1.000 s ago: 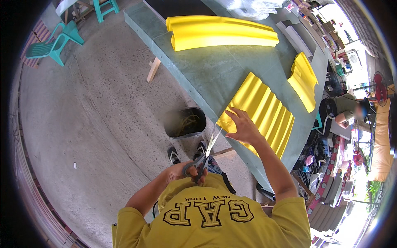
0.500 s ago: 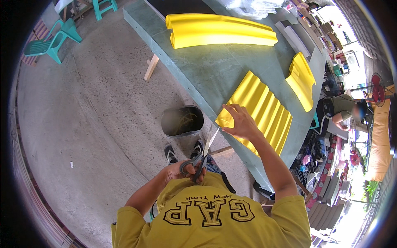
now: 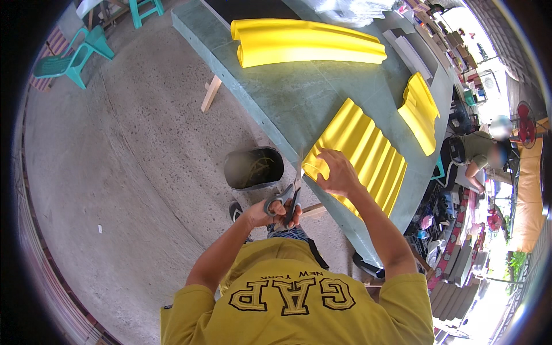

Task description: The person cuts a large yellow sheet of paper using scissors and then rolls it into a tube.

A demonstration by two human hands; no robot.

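Note:
My left hand point(image 3: 283, 214) is closed round the grey handles of a pair of scissors point(image 3: 289, 198). The blades point away from me, at the near left corner of a yellow pleated sheet point(image 3: 368, 152) on the table edge. Part of the blades is hard to make out against the table and sheet. On that same corner, my right hand point(image 3: 340, 175) grips the material between thumb and curled fingers, and a small fold shows beside the thumb.
The sheet lies on a grey-green table point(image 3: 287, 103), with a yellow roll point(image 3: 310, 45) and a smaller yellow piece point(image 3: 421, 112) farther back. A dark open bin point(image 3: 253, 168) stands on the floor by the edge. Another person point(image 3: 474, 152) works at the right.
My left hand has moved forward and slightly right, bringing the scissor blades up to the sheet's corner. My right hand has shifted slightly right along the corner.

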